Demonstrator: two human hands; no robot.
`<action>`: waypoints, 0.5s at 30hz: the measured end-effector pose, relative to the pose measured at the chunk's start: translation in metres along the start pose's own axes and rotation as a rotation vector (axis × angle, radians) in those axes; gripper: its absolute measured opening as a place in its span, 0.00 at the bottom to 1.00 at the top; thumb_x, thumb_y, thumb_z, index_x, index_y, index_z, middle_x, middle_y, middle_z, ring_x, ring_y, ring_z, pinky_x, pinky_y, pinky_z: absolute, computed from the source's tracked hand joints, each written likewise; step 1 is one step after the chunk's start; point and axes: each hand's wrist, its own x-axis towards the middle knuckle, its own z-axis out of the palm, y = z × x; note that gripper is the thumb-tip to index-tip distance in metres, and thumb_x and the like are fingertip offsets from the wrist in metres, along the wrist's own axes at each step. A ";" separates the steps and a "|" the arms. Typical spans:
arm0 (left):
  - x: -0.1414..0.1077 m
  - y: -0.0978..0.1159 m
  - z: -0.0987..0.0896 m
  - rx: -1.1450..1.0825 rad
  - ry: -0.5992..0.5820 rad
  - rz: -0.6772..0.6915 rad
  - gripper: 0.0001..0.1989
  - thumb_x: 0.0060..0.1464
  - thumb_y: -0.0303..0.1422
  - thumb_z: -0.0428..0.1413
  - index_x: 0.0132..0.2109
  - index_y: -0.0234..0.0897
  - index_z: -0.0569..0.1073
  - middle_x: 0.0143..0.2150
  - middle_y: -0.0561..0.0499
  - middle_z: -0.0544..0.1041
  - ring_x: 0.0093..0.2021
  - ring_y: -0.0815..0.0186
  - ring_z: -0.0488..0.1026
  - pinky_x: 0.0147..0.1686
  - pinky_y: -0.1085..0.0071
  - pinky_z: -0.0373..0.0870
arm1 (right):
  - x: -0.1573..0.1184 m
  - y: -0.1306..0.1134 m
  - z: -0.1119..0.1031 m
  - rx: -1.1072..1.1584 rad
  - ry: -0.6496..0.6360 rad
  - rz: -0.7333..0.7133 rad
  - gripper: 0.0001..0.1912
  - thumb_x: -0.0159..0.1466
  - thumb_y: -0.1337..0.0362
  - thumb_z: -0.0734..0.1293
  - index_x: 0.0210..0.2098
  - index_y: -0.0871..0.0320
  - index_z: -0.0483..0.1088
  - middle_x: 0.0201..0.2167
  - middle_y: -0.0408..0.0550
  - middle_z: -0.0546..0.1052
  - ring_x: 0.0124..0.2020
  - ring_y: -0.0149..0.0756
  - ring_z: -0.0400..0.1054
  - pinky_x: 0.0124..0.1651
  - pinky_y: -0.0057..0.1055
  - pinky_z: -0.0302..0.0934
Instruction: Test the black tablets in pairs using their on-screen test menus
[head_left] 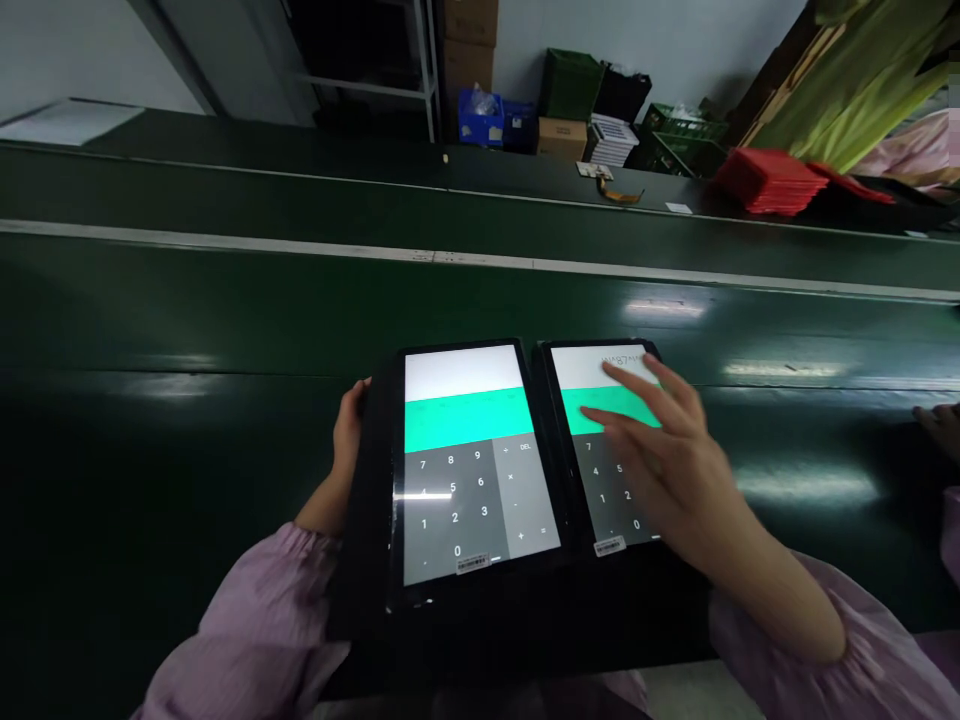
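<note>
Two black tablets stand side by side in front of me, each showing a calculator keypad below a green band. The left tablet (457, 490) has a blank white display area. On the right tablet (600, 470), characters show at the top, partly covered by my fingers. My left hand (349, 430) grips the left side of the left tablet, its fingertips hidden behind the dark edge. Over the right tablet's screen hovers my right hand (675, 440), slightly blurred, with fingers apart and holding nothing; whether a fingertip touches the glass I cannot tell. Barcode stickers mark both lower edges.
A green work surface (225, 300) with a pale strip runs across. Beyond it lie a red stack (772, 180), a ribbon-like brown piece (619, 192) and a white sheet (71, 120). Crates (570, 85) and cartons stand behind. Another person's hand (941, 428) shows at right.
</note>
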 end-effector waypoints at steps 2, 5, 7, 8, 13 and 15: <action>0.004 0.009 0.006 -0.040 -0.017 -0.022 0.18 0.69 0.41 0.50 0.50 0.37 0.82 0.53 0.46 0.87 0.62 0.52 0.81 0.63 0.57 0.79 | 0.014 -0.021 0.012 0.022 -0.061 -0.075 0.20 0.79 0.64 0.59 0.55 0.54 0.84 0.70 0.54 0.75 0.78 0.61 0.58 0.70 0.66 0.70; -0.005 0.023 0.002 -0.109 -0.056 -0.063 0.19 0.70 0.42 0.50 0.49 0.37 0.84 0.50 0.48 0.89 0.61 0.53 0.82 0.61 0.58 0.80 | 0.031 -0.040 0.033 -0.001 -0.149 -0.143 0.22 0.80 0.65 0.58 0.55 0.56 0.84 0.72 0.56 0.73 0.79 0.64 0.56 0.71 0.68 0.70; -0.015 0.032 -0.006 -0.150 -0.064 -0.064 0.19 0.68 0.43 0.52 0.50 0.37 0.84 0.51 0.47 0.89 0.64 0.51 0.80 0.63 0.57 0.79 | 0.038 -0.044 0.042 -0.014 -0.193 -0.175 0.23 0.80 0.64 0.57 0.56 0.56 0.84 0.73 0.56 0.72 0.80 0.67 0.55 0.68 0.71 0.71; -0.021 0.036 -0.011 -0.164 -0.079 -0.046 0.21 0.66 0.45 0.53 0.51 0.37 0.84 0.53 0.46 0.88 0.67 0.49 0.78 0.65 0.55 0.78 | 0.040 -0.043 0.045 -0.018 -0.202 -0.180 0.23 0.80 0.63 0.57 0.56 0.56 0.84 0.73 0.56 0.72 0.80 0.68 0.54 0.68 0.71 0.71; -0.040 0.044 -0.028 -0.120 -0.240 0.081 0.31 0.59 0.49 0.60 0.65 0.39 0.79 0.72 0.42 0.77 0.77 0.45 0.65 0.75 0.50 0.64 | 0.043 -0.039 0.046 -0.043 -0.113 -0.112 0.23 0.80 0.64 0.57 0.48 0.58 0.86 0.68 0.59 0.77 0.78 0.67 0.58 0.70 0.73 0.68; -0.042 0.043 -0.031 -0.062 -0.268 0.105 0.35 0.57 0.48 0.62 0.68 0.40 0.76 0.76 0.42 0.72 0.81 0.46 0.58 0.78 0.51 0.59 | 0.042 -0.041 0.047 -0.019 -0.101 -0.105 0.23 0.80 0.62 0.58 0.49 0.57 0.86 0.68 0.57 0.77 0.78 0.69 0.57 0.67 0.74 0.70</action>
